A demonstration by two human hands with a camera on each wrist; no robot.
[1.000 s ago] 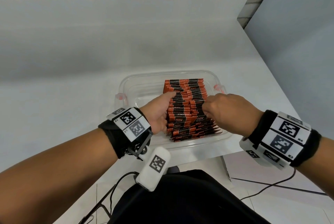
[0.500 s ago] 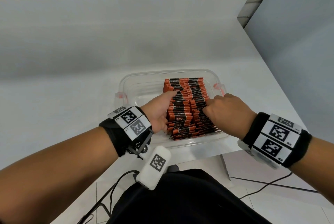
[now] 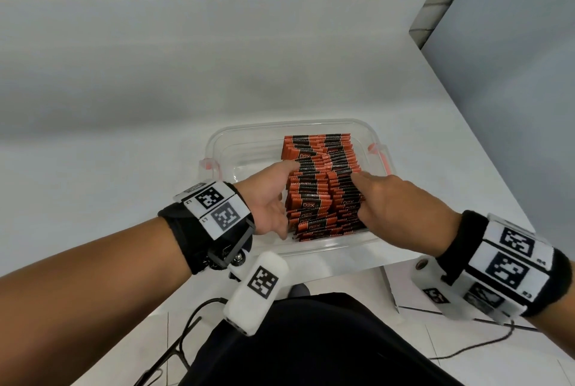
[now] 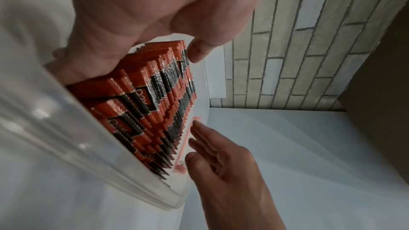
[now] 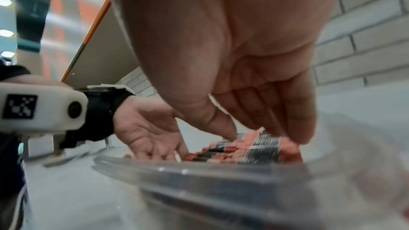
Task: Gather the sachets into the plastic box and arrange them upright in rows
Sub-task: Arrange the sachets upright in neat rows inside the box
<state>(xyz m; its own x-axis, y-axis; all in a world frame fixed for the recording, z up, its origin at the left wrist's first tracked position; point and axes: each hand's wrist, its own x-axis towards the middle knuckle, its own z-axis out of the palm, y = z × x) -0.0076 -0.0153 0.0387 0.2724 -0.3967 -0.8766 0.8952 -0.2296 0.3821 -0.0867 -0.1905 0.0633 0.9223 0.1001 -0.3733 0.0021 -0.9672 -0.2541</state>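
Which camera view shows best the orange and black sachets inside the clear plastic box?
The head view: the orange and black sachets show as whole rows in the clear plastic box, between both hands. The left wrist view shows them close but partly under the left hand. The right wrist view shows only blurred tops.

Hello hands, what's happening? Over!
Left hand open, bracing the sachets' left side. Right hand open, fingers on sachets. Sachets inside plastic box. Nothing blocking.

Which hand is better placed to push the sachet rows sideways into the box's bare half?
Probably the right hand: it lies on the sachets' outer side, while the left hand occupies the plastic box's bare half.
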